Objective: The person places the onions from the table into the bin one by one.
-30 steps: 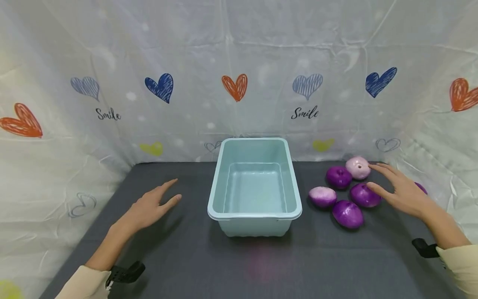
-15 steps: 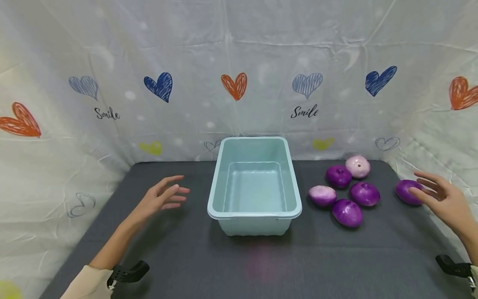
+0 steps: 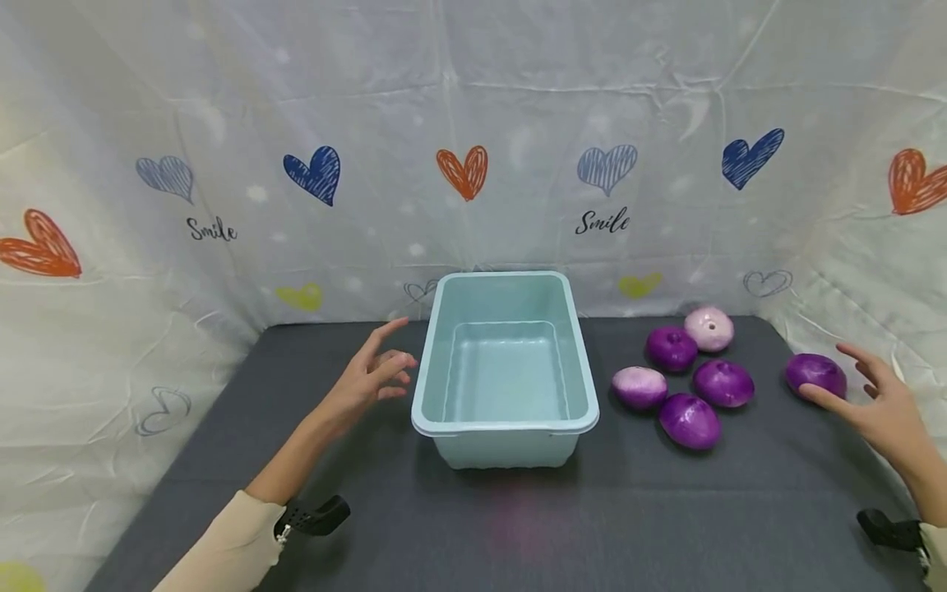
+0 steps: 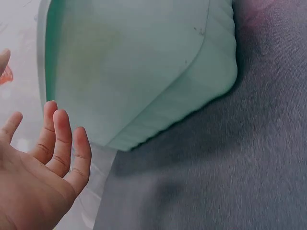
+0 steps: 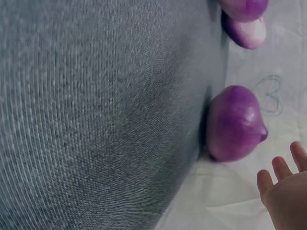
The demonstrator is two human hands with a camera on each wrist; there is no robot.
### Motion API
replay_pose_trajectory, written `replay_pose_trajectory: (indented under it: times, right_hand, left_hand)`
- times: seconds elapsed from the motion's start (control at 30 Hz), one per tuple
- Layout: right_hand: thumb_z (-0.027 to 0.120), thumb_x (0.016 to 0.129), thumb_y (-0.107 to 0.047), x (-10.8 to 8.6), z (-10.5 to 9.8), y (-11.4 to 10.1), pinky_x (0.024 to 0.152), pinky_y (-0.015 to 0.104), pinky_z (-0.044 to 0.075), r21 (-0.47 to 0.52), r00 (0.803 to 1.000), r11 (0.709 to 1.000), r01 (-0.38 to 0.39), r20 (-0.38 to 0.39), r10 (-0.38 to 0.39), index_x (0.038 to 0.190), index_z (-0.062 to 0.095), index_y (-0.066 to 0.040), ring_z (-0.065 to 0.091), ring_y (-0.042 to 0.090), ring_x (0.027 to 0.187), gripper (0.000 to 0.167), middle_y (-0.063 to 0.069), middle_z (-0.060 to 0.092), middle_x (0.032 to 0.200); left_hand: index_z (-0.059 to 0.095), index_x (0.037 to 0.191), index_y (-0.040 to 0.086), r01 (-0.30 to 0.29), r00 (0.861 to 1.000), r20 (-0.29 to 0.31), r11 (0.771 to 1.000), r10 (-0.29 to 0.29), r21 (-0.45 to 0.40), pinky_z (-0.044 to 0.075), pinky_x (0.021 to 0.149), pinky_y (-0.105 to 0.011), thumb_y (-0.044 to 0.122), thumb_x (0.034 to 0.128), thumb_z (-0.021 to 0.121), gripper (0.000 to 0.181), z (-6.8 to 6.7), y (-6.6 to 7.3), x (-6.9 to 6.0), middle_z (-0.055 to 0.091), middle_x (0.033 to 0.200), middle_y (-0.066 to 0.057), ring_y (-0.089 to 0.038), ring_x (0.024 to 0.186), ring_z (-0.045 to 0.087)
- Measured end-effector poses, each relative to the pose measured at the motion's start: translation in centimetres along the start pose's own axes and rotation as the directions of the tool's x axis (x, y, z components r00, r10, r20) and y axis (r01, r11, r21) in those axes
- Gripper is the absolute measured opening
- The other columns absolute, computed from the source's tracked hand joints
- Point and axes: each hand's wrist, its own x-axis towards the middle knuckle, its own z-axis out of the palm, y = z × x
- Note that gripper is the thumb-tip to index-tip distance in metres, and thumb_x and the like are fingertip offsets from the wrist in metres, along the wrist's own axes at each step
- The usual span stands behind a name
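Left hand (image 3: 364, 385): no object held, fingers loosely spread, placed just beside the left wall of the pale blue tub (image 3: 510, 451); contact cannot be told. The tub is set upright on the dark grey worktop (image 3: 473, 534). To its right, a cluster of five onions (image 3: 690, 422) is seen. Farther right, a lone purple onion (image 3: 816, 374) is flanked by the right hand (image 3: 891, 415), thumb and fingers parted wide, nothing gripped; thumb contact is unclear.
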Motion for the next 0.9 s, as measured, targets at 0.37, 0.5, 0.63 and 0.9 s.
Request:
replay_pose_trajectory:
  times: [0.37,0.5,0.63,0.9]
  right_hand:
    - [0.077,0.094,-0.024,0.8,0.3,1.8,0.115,0.06,0.01,0.041,0.999,0.999,-0.034,-0.016,0.035,0.158,0.024,0.005,0.017,0.054,0.144,0.088,0.03,0.019,0.161]
    - [0.075,0.094,-0.028,1.4,0.3,1.9,0.112,0.064,0.012,0.039,0.997,0.997,-0.072,-0.004,0.072,0.159,0.023,0.005,0.016,0.056,0.143,0.089,0.031,0.017,0.161]
    - [0.074,0.095,-0.033,1.9,0.4,2.3,0.109,0.066,0.014,0.061,0.992,0.99,-0.125,0.021,0.124,0.16,0.021,0.002,0.013,0.056,0.144,0.091,0.03,0.013,0.162]
    - [0.075,0.095,-0.031,2.8,0.8,2.7,0.111,0.064,0.015,0.073,0.989,0.988,-0.133,0.073,0.128,0.159,0.02,0.004,0.016,0.06,0.141,0.092,0.036,0.015,0.158]
  left_hand:
    - [0.025,0.162,0.027,-0.05,0.996,0.068,0.999,0.048,0.016,0.052,0.085,-0.052,0.02,0.1042,0.06,0.068,1.9,0.0,1.4,0.058,0.115,-0.023,-0.029,0.099,0.061]
    - [0.033,0.16,0.025,-0.066,0.996,0.073,0.994,0.06,0.089,0.051,0.076,-0.042,0.022,0.1031,0.061,0.063,2.2,0.0,1.5,0.058,0.107,-0.02,-0.027,0.09,0.057]
    - [0.037,0.158,0.022,-0.08,0.995,0.071,0.989,0.072,0.123,0.044,0.066,-0.035,0.02,0.1031,0.062,0.061,2.2,-0.4,1.7,0.055,0.096,-0.018,-0.023,0.075,0.047]
    - [0.038,0.158,0.021,-0.076,0.996,0.055,0.989,0.07,0.127,0.042,0.064,-0.036,0.018,0.1022,0.064,0.061,2.3,-0.4,1.6,0.057,0.099,-0.018,-0.025,0.075,0.047]
